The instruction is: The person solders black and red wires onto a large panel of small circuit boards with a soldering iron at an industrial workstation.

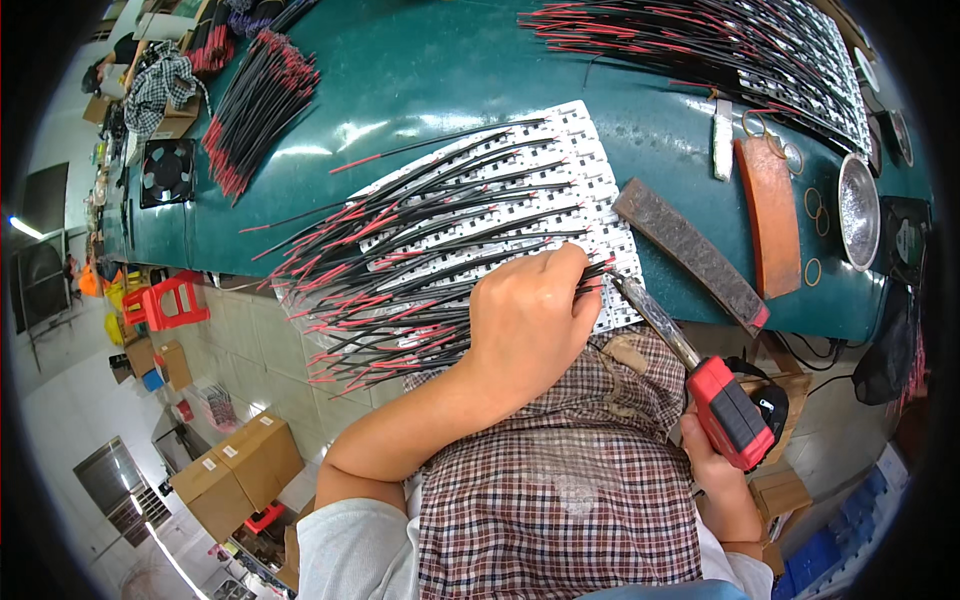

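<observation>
My left hand [525,315] is closed in a pinch on black wires with red ends, over the right edge of a white circuit board panel [585,150]. Rows of black and red wires [430,225] fan out leftward from the panel past the table edge. A soldering iron [735,415] with a red and black grip sits in my right hand [708,462], its metal shaft slanting up-left. The tip is close to my left fingertips at the panel's edge; whether it touches a wire or pad is too small to tell.
Right of the panel lie a dark bar [690,255], an orange-brown block [768,215], a white stick [722,140], several rubber bands [812,270] and a metal bowl [857,212]. Another wired panel [800,75] is at the far right. A wire bundle [260,110] and small fan [167,172] are left.
</observation>
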Tool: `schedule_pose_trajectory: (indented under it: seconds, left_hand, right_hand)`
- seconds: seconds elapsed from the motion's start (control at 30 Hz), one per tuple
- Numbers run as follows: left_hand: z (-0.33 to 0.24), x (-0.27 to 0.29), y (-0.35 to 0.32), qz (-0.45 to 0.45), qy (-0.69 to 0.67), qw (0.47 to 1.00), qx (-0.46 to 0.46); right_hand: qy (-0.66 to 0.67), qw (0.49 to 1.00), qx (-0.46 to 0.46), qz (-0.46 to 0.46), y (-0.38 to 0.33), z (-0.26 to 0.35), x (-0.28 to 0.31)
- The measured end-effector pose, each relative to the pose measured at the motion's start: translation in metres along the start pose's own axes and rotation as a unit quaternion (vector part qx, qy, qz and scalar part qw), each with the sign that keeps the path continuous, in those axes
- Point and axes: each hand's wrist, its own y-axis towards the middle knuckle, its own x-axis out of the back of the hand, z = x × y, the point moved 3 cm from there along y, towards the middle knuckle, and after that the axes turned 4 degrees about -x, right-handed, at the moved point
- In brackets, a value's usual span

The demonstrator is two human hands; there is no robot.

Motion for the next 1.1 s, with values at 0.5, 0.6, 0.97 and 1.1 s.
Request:
schedule_pose_trajectory:
  seconds: [0.5,0.6,0.97,1.1]
  left_hand:
    - [-0.001,0.002,0.007,0.012,0.002,1.0,-0.01]
    - [0.003,0.003,0.009,0.024,-0.009,1.0,-0.016]
    - [0.007,0.008,0.014,0.064,-0.026,0.997,-0.026]
    - [0.006,0.008,0.014,0.064,-0.025,0.997,-0.029]
  right_hand:
    - [-0.006,1.0,0.016,-0.017,-0.003,0.001,0.003]
    - [0.001,1.0,0.016,-0.021,-0.003,0.001,0.002]
    - [0.009,1.0,0.007,-0.001,-0.001,0.002,0.002]
    - [0.009,1.0,-0.004,-0.009,-0.002,0.004,0.004]
